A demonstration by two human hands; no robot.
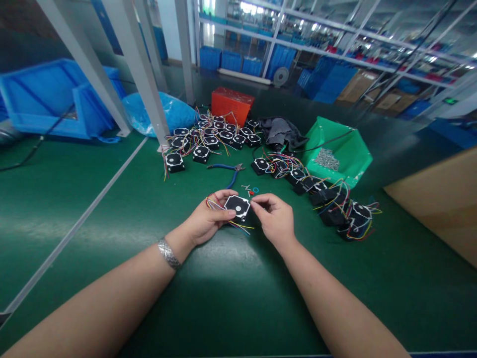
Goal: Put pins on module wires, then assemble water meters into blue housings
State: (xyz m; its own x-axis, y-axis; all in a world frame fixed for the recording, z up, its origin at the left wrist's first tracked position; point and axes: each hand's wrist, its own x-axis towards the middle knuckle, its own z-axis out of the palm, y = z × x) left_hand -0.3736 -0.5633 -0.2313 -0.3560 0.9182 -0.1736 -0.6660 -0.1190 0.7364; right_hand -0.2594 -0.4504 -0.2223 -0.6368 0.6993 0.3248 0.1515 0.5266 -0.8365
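My left hand (214, 219) is closed around a square black motor (237, 205) with white edging and coloured wires, thumb on its near side. Loose ends of the wires hang below it. At the motor's right corner my right hand (275, 216) pinches thumb and forefinger together; anything between the fingertips is too small to make out. Just beyond the hands lie several small screws (246, 187), a blue ring (255, 190) and a small red piece (251, 193). Blue-handled pliers (234, 169) rest open on the green table behind the motor.
Many similar wired motors (225, 135) are grouped at the back, with another row (320, 191) at right. A green bin (357, 154) holds small metal parts. An orange box (231, 104), dark cloth (281, 132), blue bag (175, 113) and grey post (143, 64) stand behind; cardboard (439, 199) is at right.
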